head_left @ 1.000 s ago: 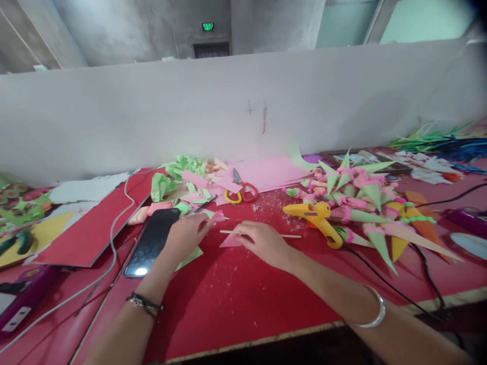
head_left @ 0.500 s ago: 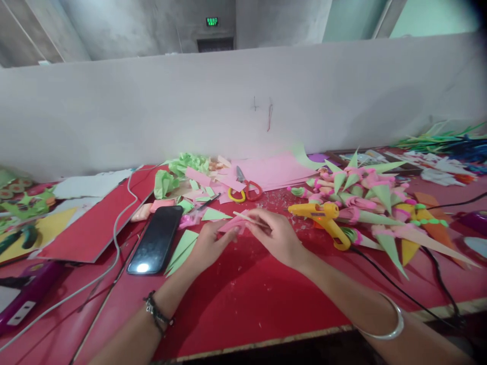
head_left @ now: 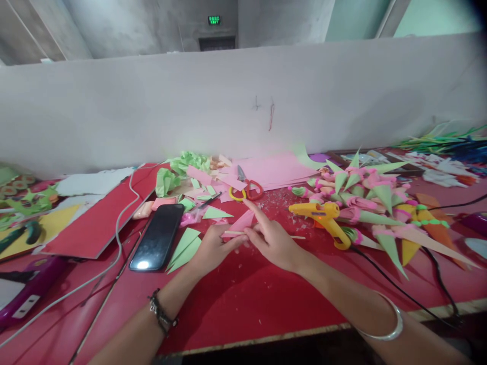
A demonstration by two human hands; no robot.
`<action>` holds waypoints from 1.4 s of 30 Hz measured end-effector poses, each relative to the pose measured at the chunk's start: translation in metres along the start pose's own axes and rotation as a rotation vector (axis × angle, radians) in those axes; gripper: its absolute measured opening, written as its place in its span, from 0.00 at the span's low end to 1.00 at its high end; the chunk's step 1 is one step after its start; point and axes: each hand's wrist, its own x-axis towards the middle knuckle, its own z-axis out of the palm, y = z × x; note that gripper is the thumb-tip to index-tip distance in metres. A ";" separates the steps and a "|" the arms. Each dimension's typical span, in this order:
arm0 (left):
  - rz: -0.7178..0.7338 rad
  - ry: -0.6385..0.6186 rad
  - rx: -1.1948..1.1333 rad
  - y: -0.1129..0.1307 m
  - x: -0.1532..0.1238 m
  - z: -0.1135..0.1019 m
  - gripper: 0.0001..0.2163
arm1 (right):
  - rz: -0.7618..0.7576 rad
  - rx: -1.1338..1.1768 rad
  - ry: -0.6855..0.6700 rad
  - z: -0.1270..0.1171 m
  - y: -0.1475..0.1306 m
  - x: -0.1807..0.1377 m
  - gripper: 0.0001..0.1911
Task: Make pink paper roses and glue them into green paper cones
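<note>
Left hand (head_left: 211, 247): fingers nearly closed, gripping pink paper (head_left: 243, 221), six o'clock from scissors (head_left: 242, 176); right hand (head_left: 274, 243): curled fingers pinching stick (head_left: 234, 233), index extended, probably steadying it along paper's edge; glue gun (head_left: 323, 217) at three o'clock, presumably for reach

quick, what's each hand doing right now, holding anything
Left hand: closed, pinching the pink paper with the thin stick lying along it.
Right hand: closed on the thin stick, index finger extended.

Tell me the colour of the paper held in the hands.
Pink; the paper shows best in the head view.
</note>
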 end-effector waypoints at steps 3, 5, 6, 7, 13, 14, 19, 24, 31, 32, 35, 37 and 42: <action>-0.020 -0.052 0.002 -0.002 -0.001 0.000 0.12 | 0.049 0.137 -0.023 0.001 0.002 0.001 0.33; -0.023 -0.080 -0.007 -0.001 -0.001 0.000 0.13 | 0.084 0.145 -0.019 0.002 0.005 0.002 0.34; -0.019 -0.086 -0.007 0.000 -0.001 0.001 0.14 | 0.094 0.120 -0.011 0.003 0.006 0.002 0.33; -0.010 -0.091 -0.008 0.001 -0.001 0.001 0.14 | 0.100 0.086 -0.004 0.003 0.008 0.003 0.32; 0.059 -0.154 -0.069 0.003 -0.002 0.007 0.17 | 0.089 -0.016 0.014 0.004 0.010 0.002 0.25; 0.051 -0.160 -0.086 0.002 -0.002 0.008 0.17 | 0.074 -0.007 0.018 0.004 0.009 0.003 0.24; -0.026 -0.167 -0.143 0.001 -0.002 0.006 0.18 | 0.045 0.079 -0.002 0.000 0.010 0.004 0.23; -0.014 -0.168 -0.092 -0.003 0.000 0.004 0.18 | 0.079 0.025 -0.057 -0.004 0.015 0.005 0.20; 0.010 -0.134 -0.058 -0.008 -0.002 0.006 0.19 | 0.108 0.012 -0.111 -0.004 0.010 0.005 0.14; 0.008 -0.133 -0.056 -0.008 -0.002 0.007 0.19 | 0.111 0.035 -0.122 -0.004 0.009 0.005 0.14; -0.005 -0.118 -0.040 -0.007 -0.002 0.008 0.20 | 0.102 0.130 -0.139 -0.004 0.010 0.007 0.15; -0.006 -0.112 -0.028 -0.006 -0.002 0.008 0.20 | 0.080 0.163 -0.127 -0.004 0.013 0.008 0.14; -0.015 -0.148 -0.026 -0.006 0.000 0.004 0.19 | 0.043 0.169 -0.138 -0.004 0.017 0.007 0.11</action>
